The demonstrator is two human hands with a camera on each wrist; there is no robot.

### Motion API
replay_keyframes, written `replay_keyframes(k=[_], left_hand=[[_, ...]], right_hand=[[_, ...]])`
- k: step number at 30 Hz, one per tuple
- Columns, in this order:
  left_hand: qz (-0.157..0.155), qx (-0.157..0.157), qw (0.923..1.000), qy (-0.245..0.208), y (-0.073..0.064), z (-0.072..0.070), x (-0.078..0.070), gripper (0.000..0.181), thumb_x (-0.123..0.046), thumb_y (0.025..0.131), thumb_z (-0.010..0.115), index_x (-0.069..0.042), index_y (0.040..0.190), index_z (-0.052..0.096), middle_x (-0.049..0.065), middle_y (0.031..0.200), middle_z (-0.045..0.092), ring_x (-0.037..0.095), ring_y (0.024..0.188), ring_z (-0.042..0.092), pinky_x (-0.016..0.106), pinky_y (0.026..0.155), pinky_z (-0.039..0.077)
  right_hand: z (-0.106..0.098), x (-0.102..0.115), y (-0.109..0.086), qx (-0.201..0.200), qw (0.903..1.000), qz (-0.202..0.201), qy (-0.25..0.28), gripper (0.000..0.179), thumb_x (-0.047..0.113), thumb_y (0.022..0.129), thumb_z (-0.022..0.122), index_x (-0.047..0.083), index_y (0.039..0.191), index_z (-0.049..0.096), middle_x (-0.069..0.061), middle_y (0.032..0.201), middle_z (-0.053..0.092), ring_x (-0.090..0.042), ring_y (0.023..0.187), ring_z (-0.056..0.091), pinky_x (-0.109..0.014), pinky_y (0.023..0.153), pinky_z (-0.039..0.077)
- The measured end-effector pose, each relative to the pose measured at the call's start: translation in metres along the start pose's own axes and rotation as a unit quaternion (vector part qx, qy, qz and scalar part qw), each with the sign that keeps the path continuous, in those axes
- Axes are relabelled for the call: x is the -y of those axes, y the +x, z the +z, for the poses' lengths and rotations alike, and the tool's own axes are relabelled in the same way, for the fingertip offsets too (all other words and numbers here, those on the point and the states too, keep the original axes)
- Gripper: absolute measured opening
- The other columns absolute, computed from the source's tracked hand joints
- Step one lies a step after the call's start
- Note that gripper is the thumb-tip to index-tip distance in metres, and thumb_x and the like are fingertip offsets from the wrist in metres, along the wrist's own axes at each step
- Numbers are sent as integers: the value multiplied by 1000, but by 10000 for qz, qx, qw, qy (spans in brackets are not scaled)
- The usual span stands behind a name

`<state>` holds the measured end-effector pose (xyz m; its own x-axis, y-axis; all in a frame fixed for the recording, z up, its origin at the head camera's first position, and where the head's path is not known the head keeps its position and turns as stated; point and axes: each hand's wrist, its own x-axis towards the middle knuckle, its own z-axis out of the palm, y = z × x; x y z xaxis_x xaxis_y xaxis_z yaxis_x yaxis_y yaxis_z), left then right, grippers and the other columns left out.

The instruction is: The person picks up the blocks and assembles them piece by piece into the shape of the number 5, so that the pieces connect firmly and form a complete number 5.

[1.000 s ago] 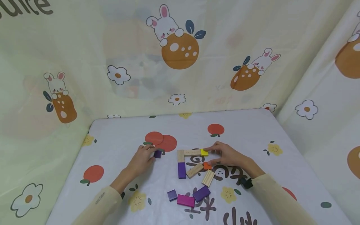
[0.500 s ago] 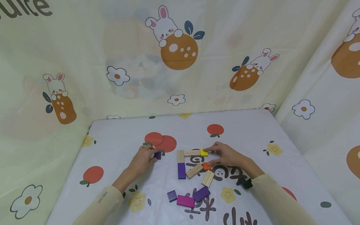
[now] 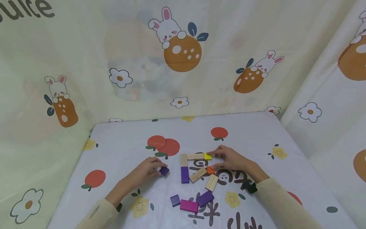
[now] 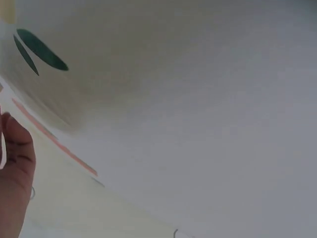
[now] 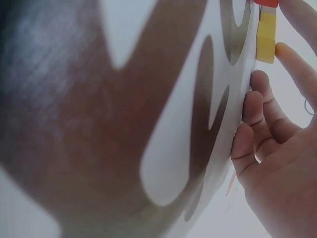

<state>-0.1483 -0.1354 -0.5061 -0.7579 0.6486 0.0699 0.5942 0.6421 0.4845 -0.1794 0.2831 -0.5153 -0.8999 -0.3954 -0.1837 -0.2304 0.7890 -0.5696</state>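
Note:
My left hand (image 3: 148,170) pinches a small dark purple block (image 3: 164,171) between thumb and fingertips, left of the block row. In the left wrist view only part of that hand (image 4: 15,163) shows at the left edge. My right hand (image 3: 231,158) touches a yellow block (image 3: 207,156) with the index fingertip, while its thumb rests at an orange block (image 3: 211,170). The right wrist view shows the index fingertip at the end of the yellow block (image 5: 266,38). A plain wooden block (image 3: 195,156) and an upright-lying wooden block (image 3: 183,160) join the yellow one, with a purple block (image 3: 185,175) below.
Nearer the front, a wooden block (image 3: 198,175), another wooden block (image 3: 212,182), a purple block (image 3: 205,199), a magenta block (image 3: 189,206) and a small violet block (image 3: 175,200) curve round. A printed cloth (image 3: 257,136) covers the table; a printed curtain (image 3: 137,38) hangs behind.
My left hand has come toward the front and slightly right with the small purple block, away from the printed red fruit. The right hand and the laid blocks stay as they were.

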Motion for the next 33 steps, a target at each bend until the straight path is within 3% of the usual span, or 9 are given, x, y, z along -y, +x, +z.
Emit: replay_keyframes(k=[6, 12, 22, 25, 27, 31, 33], left_hand=[[331, 889, 9954, -123, -8, -4, -12, 37, -8, 98, 74, -25, 131, 75, -7, 122, 70, 11, 114, 58, 30, 102, 55], [473, 1214, 9911, -261, -9, -7, -23, 32, -11, 100, 72, -25, 129, 76, -9, 122, 70, 8, 114, 56, 28, 103, 55], [603, 1268, 9899, -216, -11, 1, -20, 38, -9, 99, 72, -25, 134, 75, -9, 120, 70, 7, 113, 61, 30, 104, 55], [329, 1296, 9907, -261, -11, 3, -16, 46, -9, 101, 71, -26, 143, 68, -11, 121, 69, 4, 111, 60, 28, 103, 55], [134, 1268, 9913, -337, -11, 2, -15, 41, -9, 102, 69, -23, 141, 70, -12, 121, 71, 3, 111, 62, 29, 103, 56], [-138, 1124, 9922, -527, -9, -1, -18, 21, -18, 102, 71, -16, 122, 79, -10, 113, 74, 0, 101, 64, 27, 95, 57], [-251, 1110, 9920, -551, -9, 0, -20, 20, -25, 100, 74, -16, 117, 80, -10, 110, 74, -1, 94, 61, 24, 89, 55]], right_hand=[[-2, 1, 0, 19, 10000, -4, -4, 62, 37, 81, 93, 31, 139, 71, 0, 115, 62, -17, 102, 52, -34, 88, 48], [-1, 0, 1, 10, 10000, -24, -25, 62, 38, 81, 92, 31, 139, 71, 0, 116, 62, -17, 103, 53, -34, 89, 49], [-2, 0, 1, 28, 10000, 11, 36, 63, 40, 81, 92, 31, 140, 71, 0, 117, 62, -17, 105, 53, -35, 91, 50], [-2, 0, 1, 28, 10000, 55, 42, 63, 41, 81, 92, 32, 140, 71, 1, 117, 62, -17, 105, 53, -35, 92, 51], [-3, 1, 1, 30, 10000, 40, 27, 63, 40, 81, 92, 31, 140, 71, 0, 117, 62, -17, 105, 53, -36, 91, 51], [-3, 1, 0, 24, 10000, 13, 59, 63, 40, 81, 92, 30, 139, 71, 0, 117, 62, -17, 104, 53, -35, 90, 50], [-2, 0, 0, 15, 10000, 2, 79, 63, 40, 81, 92, 30, 139, 71, 0, 117, 62, -17, 103, 53, -33, 88, 48]])
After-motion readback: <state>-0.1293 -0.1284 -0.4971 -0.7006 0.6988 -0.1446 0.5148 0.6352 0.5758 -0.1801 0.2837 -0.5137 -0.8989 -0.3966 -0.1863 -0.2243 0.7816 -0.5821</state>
